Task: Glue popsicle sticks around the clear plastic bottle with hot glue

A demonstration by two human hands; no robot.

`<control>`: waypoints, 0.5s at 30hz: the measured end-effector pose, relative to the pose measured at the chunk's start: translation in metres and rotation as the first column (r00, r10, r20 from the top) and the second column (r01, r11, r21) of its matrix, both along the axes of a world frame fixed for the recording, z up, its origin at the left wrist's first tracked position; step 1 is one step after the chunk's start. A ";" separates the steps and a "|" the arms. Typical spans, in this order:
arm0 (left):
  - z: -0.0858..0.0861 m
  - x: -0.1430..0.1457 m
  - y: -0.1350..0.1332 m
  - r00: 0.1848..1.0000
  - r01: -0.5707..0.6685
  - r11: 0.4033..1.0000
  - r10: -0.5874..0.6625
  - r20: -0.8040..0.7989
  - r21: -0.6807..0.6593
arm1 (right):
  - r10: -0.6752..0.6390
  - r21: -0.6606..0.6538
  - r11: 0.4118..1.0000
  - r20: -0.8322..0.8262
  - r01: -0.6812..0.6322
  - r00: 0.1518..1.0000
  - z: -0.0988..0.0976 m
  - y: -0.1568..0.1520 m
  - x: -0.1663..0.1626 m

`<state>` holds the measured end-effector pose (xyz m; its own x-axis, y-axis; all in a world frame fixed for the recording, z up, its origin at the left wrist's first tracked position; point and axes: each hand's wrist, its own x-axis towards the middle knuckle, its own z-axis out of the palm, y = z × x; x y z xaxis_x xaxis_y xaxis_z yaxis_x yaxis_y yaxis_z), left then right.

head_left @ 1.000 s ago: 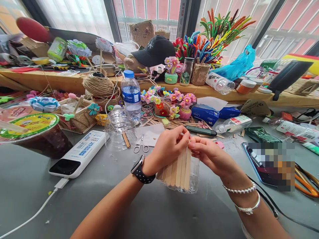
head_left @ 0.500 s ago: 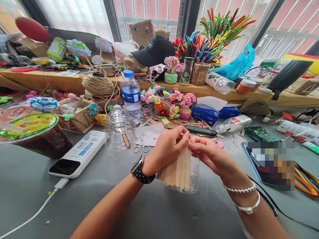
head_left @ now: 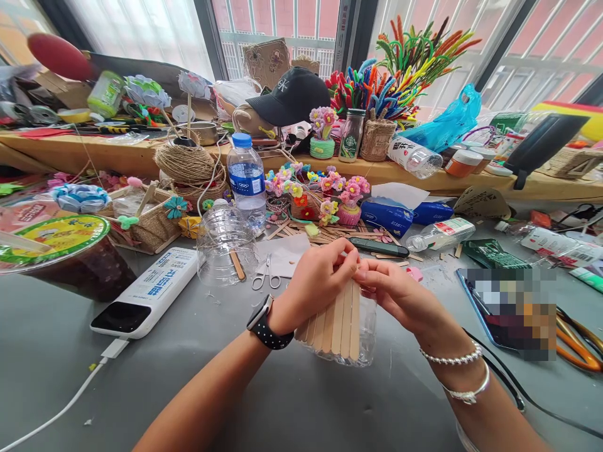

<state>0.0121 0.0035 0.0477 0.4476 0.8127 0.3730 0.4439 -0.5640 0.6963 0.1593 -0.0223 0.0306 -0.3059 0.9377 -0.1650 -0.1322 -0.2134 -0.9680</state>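
Note:
A clear plastic bottle piece (head_left: 368, 333) lies under my hands, its side covered by a row of several wooden craft sticks (head_left: 335, 326) set edge to edge. My left hand (head_left: 325, 276), with a watch at the wrist, is closed over the far ends of the sticks. The fingers of my right hand (head_left: 391, 284) pinch at the far end of the rightmost stick, close to the left fingertips. What lies between the right fingertips is hidden. Beyond my left hand are small scissors (head_left: 266, 276) and a cut clear bottle top (head_left: 221, 245) with a stick by it.
At left stand a lidded drink cup (head_left: 70, 263) and a white power bank (head_left: 151, 292) with a cable. A phone (head_left: 494, 314) and orange-handled pliers (head_left: 577, 351) lie at right. Behind are a water bottle (head_left: 245, 182), loose craft sticks, a tissue pack (head_left: 389, 216) and a crowded wooden shelf (head_left: 301, 157).
Both hands keep almost the same hold on the sticks and bottle piece. The view has shifted very slightly; nothing else has visibly moved.

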 end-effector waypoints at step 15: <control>0.002 -0.001 0.000 0.999 -0.014 1.000 0.015 -0.042 0.022 | 0.004 0.023 1.000 -0.007 -0.003 1.000 -0.003 0.002 -0.001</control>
<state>0.0106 0.0035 0.0493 0.4517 0.8110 0.3718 0.4809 -0.5723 0.6642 0.1584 -0.0203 0.0280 -0.3102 0.9400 -0.1417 -0.1381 -0.1920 -0.9716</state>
